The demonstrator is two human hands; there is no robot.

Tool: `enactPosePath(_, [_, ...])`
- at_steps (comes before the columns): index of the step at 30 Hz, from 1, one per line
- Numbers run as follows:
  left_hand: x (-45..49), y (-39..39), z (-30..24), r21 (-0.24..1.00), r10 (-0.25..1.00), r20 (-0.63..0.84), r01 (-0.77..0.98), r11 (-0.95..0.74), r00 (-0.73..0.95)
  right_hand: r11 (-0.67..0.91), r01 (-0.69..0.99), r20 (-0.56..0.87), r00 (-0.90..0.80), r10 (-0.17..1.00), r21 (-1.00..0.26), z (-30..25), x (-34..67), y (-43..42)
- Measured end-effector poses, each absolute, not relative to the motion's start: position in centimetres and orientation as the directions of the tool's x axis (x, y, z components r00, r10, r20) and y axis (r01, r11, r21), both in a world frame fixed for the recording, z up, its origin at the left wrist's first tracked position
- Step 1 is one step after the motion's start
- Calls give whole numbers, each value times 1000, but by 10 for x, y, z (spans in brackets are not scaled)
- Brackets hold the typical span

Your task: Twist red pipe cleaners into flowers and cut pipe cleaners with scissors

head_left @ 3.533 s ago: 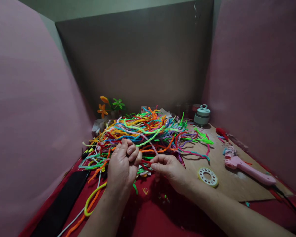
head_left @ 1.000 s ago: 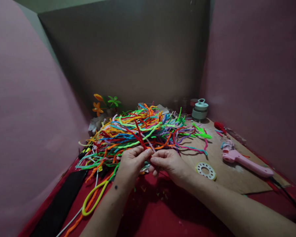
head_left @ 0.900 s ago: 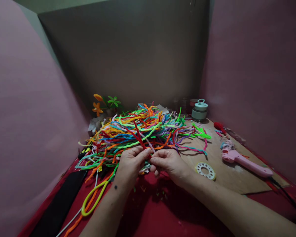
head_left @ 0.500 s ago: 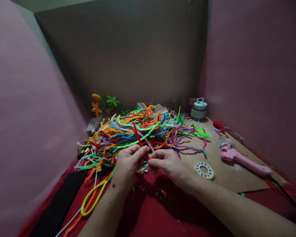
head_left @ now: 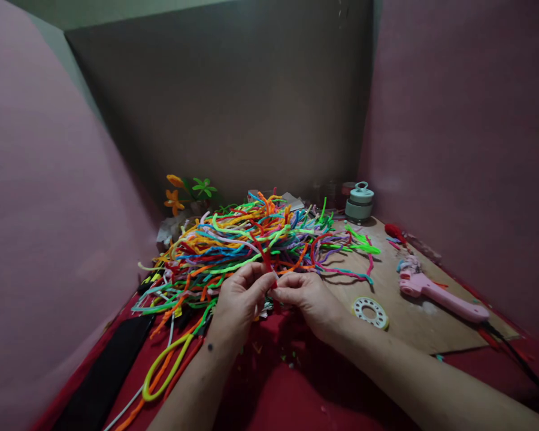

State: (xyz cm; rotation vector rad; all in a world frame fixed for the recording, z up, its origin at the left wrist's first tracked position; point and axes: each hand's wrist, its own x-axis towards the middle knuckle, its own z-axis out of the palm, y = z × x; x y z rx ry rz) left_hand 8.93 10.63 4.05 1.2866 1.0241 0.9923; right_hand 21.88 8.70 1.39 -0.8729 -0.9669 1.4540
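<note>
My left grip (head_left: 241,294), right grip (head_left: 309,298) pinch red fuzzy stem (head_left: 266,257); probably light, bendable; I should hold lower part.

Pink left wall (head_left: 49,209), pink right wall (head_left: 467,149), dark grey back wall (head_left: 233,108), red tabletop (head_left: 273,389), dim light

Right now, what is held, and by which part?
Left hand and right hand pinch a red fuzzy stem low on its visible length; the exact spot is hidden.
</note>
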Motion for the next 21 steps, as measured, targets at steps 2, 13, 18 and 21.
enactPosePath(2, [91, 107, 41, 998, 958, -70, 21, 66, 279, -26, -457, -4, -48, 999, -889, 14, 220, 88])
enactPosePath(13, [91, 108, 30, 975, 832, -210, 51, 215, 514, -42, -569, -17, -49, 999, -821, 15, 222, 90])
enactPosePath(18, [90, 109, 28, 953, 797, -232, -33, 301, 558, -34, -600, 20, -83, 996, -799, 14, 222, 91])
enactPosePath(21, [89, 109, 27, 954, 794, -243, -11, 300, 556, -47, -605, 9, -89, 996, -795, 14, 222, 91])
